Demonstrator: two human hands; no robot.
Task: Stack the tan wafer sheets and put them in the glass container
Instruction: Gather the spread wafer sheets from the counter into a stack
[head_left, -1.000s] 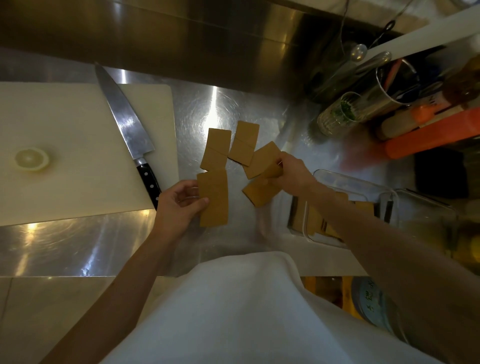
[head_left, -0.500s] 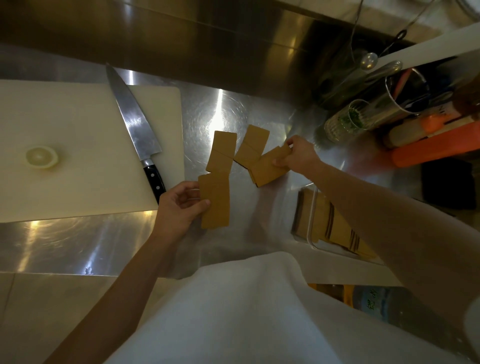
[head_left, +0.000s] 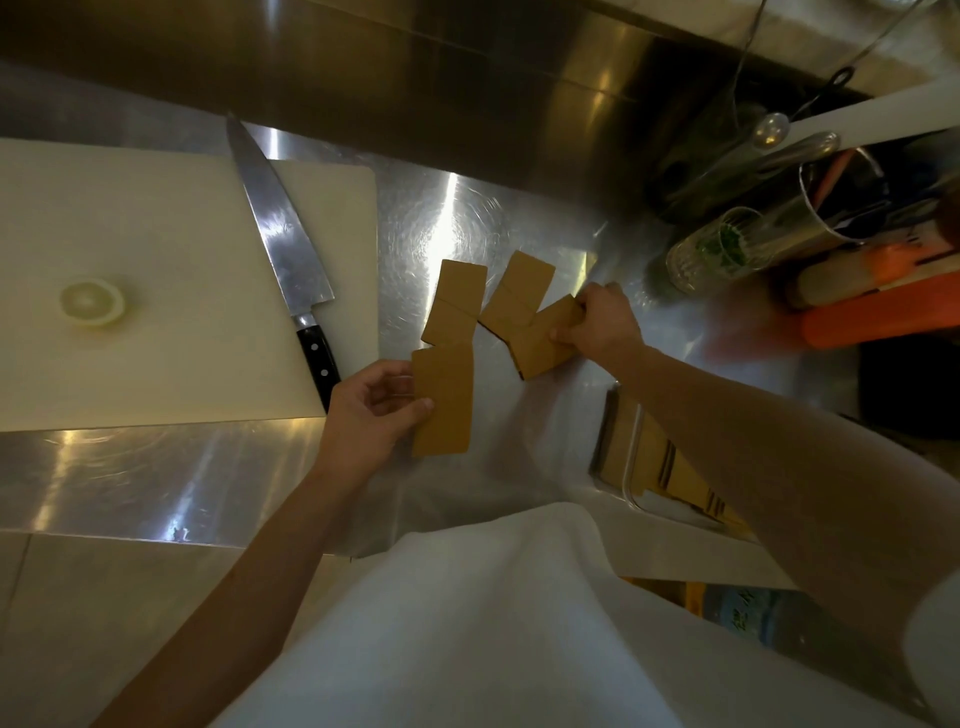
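Tan wafer sheets lie on the steel counter. My left hand (head_left: 371, 413) grips the near sheet (head_left: 445, 400) by its left edge. My right hand (head_left: 597, 325) holds a small stack of sheets (head_left: 545, 343) at its right end. Two more sheets lie flat behind, one at the left (head_left: 457, 304) and one beside it (head_left: 517, 299), both overlapping their neighbours. The glass container (head_left: 631, 467) sits at the right under my right forearm, with several wafer sheets standing inside it.
A white cutting board (head_left: 156, 291) at the left carries a large knife (head_left: 283, 249) and a lemon half (head_left: 93, 301). Jars, a metal utensil cup (head_left: 831, 208) and an orange item (head_left: 883, 317) crowd the far right. A white apron fills the foreground.
My right hand drew two loose sheets together into a stack and now grips it more firmly. The left hand and its sheet have stayed put.
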